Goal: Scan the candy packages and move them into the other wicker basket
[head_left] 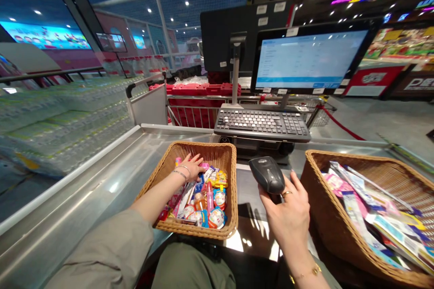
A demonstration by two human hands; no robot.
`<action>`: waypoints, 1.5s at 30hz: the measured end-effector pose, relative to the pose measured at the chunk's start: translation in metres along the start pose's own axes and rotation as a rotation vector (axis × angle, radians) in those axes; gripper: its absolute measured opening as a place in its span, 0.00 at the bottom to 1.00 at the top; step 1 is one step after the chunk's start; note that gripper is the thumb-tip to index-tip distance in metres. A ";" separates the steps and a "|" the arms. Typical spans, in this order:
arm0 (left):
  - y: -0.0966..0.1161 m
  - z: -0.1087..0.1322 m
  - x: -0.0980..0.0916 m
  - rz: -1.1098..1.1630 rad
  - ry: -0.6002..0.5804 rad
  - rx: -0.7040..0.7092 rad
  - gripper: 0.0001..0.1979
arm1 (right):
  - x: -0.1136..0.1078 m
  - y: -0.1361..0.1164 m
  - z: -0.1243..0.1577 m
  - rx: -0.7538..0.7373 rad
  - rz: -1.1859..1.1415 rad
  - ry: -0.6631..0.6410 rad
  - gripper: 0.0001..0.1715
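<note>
My left hand (191, 168) reaches into a brown wicker basket (233, 189), its fingers spread over a heap of small packaged sweets and toys. Among them lie several round white and blue packs (217, 217), a pink tube (209, 196), a small orange bottle (200, 201) and a yellow pack (219, 178). My right hand (288, 210) is wrapped round a black handheld barcode scanner (267, 175), held above the counter between two baskets. The scanner's handle is mostly hidden by my fingers.
A second wicker basket (310, 180) with long flat packages stands at the right. Behind are a keyboard (262, 122), a lit monitor (310, 61) and a shopping cart (193, 113). The metal counter's raised edge (71, 180) runs along the left, beside stacked bottle packs (61, 117).
</note>
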State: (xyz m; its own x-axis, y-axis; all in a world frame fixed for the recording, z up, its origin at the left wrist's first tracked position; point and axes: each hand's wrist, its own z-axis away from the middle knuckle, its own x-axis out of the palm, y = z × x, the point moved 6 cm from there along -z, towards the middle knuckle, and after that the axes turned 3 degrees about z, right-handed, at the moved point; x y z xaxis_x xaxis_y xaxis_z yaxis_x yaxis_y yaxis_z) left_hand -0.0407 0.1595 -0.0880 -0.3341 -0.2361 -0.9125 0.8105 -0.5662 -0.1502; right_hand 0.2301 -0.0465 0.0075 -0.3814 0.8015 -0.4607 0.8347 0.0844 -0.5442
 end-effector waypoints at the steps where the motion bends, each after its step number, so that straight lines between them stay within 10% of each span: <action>1: 0.000 -0.003 0.001 -0.004 -0.007 0.001 0.28 | 0.000 0.000 0.000 -0.003 0.000 -0.001 0.19; 21: -0.002 -0.034 0.006 0.075 0.058 -0.001 0.18 | -0.003 0.002 -0.002 0.008 0.005 -0.003 0.18; 35: 0.003 -0.002 -0.019 0.045 -0.004 0.117 0.18 | -0.006 0.002 -0.002 0.020 -0.011 0.005 0.18; 45: 0.020 0.025 -0.044 0.067 0.201 0.163 0.13 | -0.007 0.000 -0.002 0.031 -0.035 0.011 0.16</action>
State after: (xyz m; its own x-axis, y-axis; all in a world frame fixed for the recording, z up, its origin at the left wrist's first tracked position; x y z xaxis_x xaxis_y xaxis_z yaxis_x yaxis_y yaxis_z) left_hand -0.0218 0.1387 -0.0410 -0.1669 -0.1253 -0.9780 0.7338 -0.6783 -0.0384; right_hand 0.2336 -0.0508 0.0116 -0.4054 0.8047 -0.4336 0.8085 0.0942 -0.5809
